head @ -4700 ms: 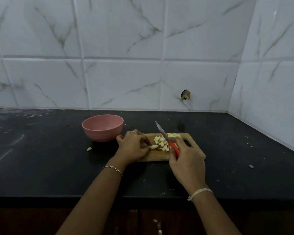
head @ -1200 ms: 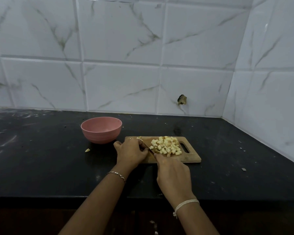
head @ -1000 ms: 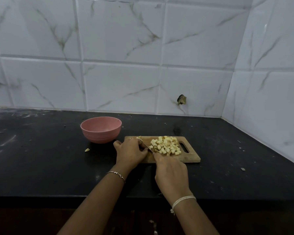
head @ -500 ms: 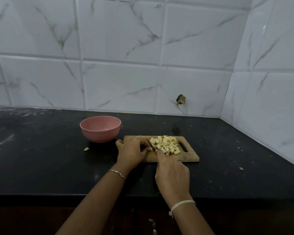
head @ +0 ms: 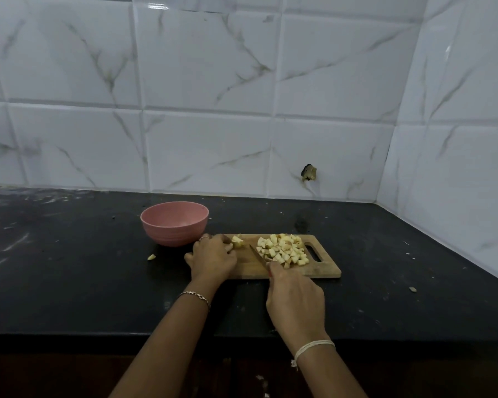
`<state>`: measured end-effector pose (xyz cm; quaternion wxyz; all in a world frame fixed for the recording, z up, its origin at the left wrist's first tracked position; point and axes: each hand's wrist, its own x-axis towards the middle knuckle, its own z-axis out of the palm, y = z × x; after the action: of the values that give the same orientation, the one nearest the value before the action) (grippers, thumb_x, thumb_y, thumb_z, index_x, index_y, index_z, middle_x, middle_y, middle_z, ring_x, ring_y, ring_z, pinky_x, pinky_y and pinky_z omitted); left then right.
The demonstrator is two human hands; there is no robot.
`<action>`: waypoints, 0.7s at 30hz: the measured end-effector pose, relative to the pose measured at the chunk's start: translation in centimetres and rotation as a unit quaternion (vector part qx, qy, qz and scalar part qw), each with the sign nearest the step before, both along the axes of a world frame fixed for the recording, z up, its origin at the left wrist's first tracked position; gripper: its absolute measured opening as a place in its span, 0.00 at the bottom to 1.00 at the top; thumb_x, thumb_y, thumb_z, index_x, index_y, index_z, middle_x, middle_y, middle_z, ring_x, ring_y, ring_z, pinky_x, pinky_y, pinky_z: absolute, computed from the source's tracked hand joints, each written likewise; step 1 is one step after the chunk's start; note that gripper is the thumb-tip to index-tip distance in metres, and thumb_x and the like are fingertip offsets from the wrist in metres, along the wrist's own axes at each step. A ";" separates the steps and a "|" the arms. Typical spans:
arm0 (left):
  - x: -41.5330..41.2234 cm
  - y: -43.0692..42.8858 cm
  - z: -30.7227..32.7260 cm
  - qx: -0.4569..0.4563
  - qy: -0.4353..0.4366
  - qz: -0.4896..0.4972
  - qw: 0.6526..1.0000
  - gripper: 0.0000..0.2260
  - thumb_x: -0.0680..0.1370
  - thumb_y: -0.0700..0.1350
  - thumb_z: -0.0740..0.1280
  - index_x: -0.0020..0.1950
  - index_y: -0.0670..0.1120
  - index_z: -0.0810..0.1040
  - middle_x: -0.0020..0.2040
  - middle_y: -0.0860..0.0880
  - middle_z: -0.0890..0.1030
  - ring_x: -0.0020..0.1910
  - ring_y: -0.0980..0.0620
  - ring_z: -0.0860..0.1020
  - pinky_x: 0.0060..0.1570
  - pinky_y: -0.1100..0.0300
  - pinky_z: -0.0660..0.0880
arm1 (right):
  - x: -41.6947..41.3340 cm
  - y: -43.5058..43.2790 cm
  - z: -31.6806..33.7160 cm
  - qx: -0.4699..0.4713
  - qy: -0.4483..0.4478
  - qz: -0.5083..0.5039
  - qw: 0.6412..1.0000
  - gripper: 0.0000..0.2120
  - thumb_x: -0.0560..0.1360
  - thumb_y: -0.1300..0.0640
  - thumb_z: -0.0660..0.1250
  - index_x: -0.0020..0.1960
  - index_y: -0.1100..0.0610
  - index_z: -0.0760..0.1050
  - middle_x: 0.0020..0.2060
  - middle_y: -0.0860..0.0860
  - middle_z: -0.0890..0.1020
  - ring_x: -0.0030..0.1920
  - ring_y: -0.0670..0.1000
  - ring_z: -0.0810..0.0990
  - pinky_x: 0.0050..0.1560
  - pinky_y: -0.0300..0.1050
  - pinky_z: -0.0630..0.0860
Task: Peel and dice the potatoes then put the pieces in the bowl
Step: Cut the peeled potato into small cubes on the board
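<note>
Knife (head: pixel 258 255) gripped in right hand (head: pixel 295 300) beside diced pile (head: pixel 283 249), left hand (head: pixel 213 257) curled round potato chunk (head: pixel 237 241) on board (head: pixel 322 270)

We see room both sides
The black stone bench (head: pixel 69 268) lies open; a round pink bowl (head: pixel 174 228) crowds the rectangular wooden board's (head: pixel 322 270) far-left corner.

Handle of the thin dark-bladed knife (head: pixel 258 256) hidden within the gripping right hand (head: pixel 295 300). Curled left hand (head: pixel 213 258) covers part of a pale potato piece (head: pixel 238 241) and the near-left corner of the rectangular wooden cutting board (head: pixel 322 269).
</note>
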<state>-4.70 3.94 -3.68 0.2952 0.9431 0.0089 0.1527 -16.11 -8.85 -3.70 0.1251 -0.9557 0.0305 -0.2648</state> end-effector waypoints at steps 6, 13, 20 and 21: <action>0.0 0.0 -0.1 0.054 -0.013 0.010 0.998 0.14 0.79 0.49 0.63 0.64 0.54 0.77 0.62 0.49 0.75 0.64 0.47 0.71 0.61 0.47 0.65 | -0.3 0.0 0.0 0.015 -0.005 -0.023 1.000 0.13 0.82 0.56 0.57 0.65 0.47 0.68 0.44 0.46 0.79 0.44 0.46 0.78 0.38 0.40 0.66; -0.5 -0.4 0.4 -0.028 -0.024 -0.078 0.996 0.03 0.76 0.55 0.70 0.49 0.59 0.79 0.49 0.58 0.81 0.53 0.58 0.77 0.51 0.55 0.55 | -0.4 0.1 -0.2 0.030 -0.013 -0.001 0.999 0.18 0.81 0.54 0.59 0.70 0.45 0.65 0.46 0.46 0.79 0.43 0.45 0.76 0.39 0.39 0.67; -0.9 -0.4 0.4 -0.008 -0.022 -0.072 0.997 0.07 0.74 0.58 0.71 0.48 0.58 0.79 0.43 0.60 0.77 0.53 0.57 0.76 0.51 0.54 0.57 | -0.7 0.2 -0.6 0.038 -0.035 -0.003 0.999 0.19 0.82 0.53 0.57 0.72 0.44 0.66 0.50 0.44 0.81 0.49 0.44 0.79 0.47 0.40 0.73; -0.9 -0.3 0.4 -0.004 -0.022 -0.071 0.997 0.07 0.74 0.59 0.71 0.47 0.58 0.79 0.43 0.60 0.77 0.54 0.57 0.76 0.52 0.54 0.57 | -0.7 0.3 -0.5 0.036 -0.030 -0.002 0.999 0.19 0.82 0.53 0.57 0.72 0.44 0.66 0.51 0.44 0.81 0.50 0.44 0.79 0.47 0.40 0.73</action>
<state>-5.61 3.60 -3.24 0.3095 0.9364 -0.0637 0.1526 -16.83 -8.58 -4.23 0.1597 -0.9421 0.0378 -0.2924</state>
